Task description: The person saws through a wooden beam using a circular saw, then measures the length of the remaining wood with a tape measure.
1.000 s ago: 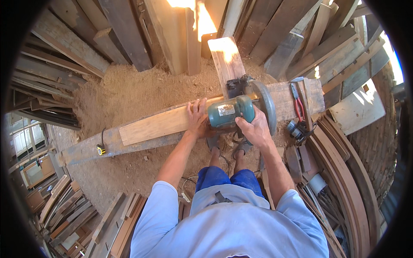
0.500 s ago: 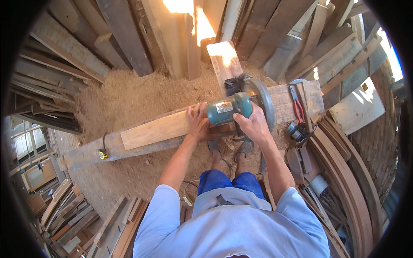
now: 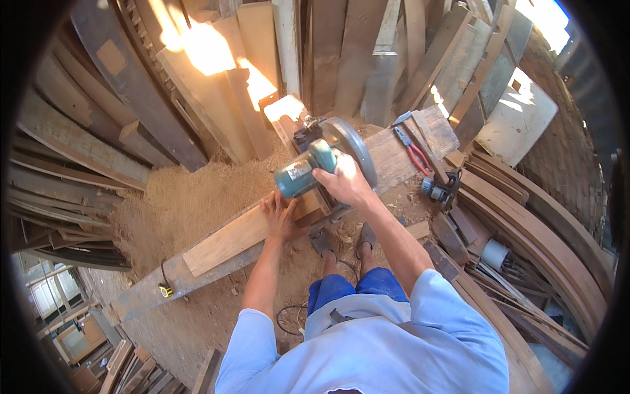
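Note:
My right hand (image 3: pixel 346 182) is wrapped round the rear handle of a teal circular saw (image 3: pixel 297 172), whose grey round guard (image 3: pixel 354 148) faces right. The saw lies across a pale wooden board (image 3: pixel 226 241), over its far edge; its blade is hidden. My left hand (image 3: pixel 282 218) presses on the board just on the near side of the saw's motor, fingers spread and holding nothing. The board rests on a long, worn wooden beam (image 3: pixel 147 292). A yellow and black tape measure (image 3: pixel 165 289) sits at the beam's left end.
Red-handled pliers (image 3: pixel 415 157) and a narrow wood strip (image 3: pixel 423 141) lie on the beam's right end. Beside them is a small blue-and-black power tool (image 3: pixel 438 189). Sawdust (image 3: pixel 190 197) heaps beyond the beam; planks (image 3: pixel 357 59) lean behind it. Curved timbers (image 3: pixel 538 230) pile at right.
The saw has moved away from me across the board, with my right hand still on its handle. My left hand stays on the board. The whole view has turned.

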{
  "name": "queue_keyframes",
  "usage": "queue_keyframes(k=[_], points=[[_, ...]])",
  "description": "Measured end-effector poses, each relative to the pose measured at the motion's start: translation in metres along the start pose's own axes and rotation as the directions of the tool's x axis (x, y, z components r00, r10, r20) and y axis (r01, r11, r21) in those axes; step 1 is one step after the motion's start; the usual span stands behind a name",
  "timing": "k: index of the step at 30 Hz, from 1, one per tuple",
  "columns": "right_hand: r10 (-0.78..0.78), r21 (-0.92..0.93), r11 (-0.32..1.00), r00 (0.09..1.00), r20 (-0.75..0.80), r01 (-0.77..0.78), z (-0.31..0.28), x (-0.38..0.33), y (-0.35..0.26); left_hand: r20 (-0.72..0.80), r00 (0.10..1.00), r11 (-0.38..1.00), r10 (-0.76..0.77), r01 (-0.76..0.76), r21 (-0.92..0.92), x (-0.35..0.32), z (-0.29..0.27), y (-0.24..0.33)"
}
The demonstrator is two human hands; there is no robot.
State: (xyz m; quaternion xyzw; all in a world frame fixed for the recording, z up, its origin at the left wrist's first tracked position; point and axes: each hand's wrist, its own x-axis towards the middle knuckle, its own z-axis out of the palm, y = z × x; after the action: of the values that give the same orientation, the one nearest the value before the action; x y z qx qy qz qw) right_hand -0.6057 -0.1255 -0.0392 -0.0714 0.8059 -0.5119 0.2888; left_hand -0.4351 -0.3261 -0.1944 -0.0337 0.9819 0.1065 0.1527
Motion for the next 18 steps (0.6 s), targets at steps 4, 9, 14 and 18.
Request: queue_keyframes(k=[4,9,14,18], points=[[-0.065,0.016,0.998,0.995,-0.072,0.066,-0.036,-0.068,-0.001,0.018,1.000,1.000,-0.006,0.006,-0.003,-0.005,-0.003,-0.009],[0.011,0.010,1.000,0.976,-0.217,-0.010,-0.085,-0.167,0.045,0.080,0.997,1.000,0.004,-0.003,-0.009,-0.005,-0.010,0.010],[0.256,0.026,0.966,0.928,-0.270,-0.258,-0.114,-0.233,0.086,0.082,0.985,0.988,0.152,-0.153,0.005,-0.032,0.015,-0.006],[0.349,-0.077,0.919,0.886,-0.305,-0.388,-0.118,-0.253,0.145,-0.061,0.979,0.980,0.196,-0.195,0.024,-0.044,0.030,-0.027]])
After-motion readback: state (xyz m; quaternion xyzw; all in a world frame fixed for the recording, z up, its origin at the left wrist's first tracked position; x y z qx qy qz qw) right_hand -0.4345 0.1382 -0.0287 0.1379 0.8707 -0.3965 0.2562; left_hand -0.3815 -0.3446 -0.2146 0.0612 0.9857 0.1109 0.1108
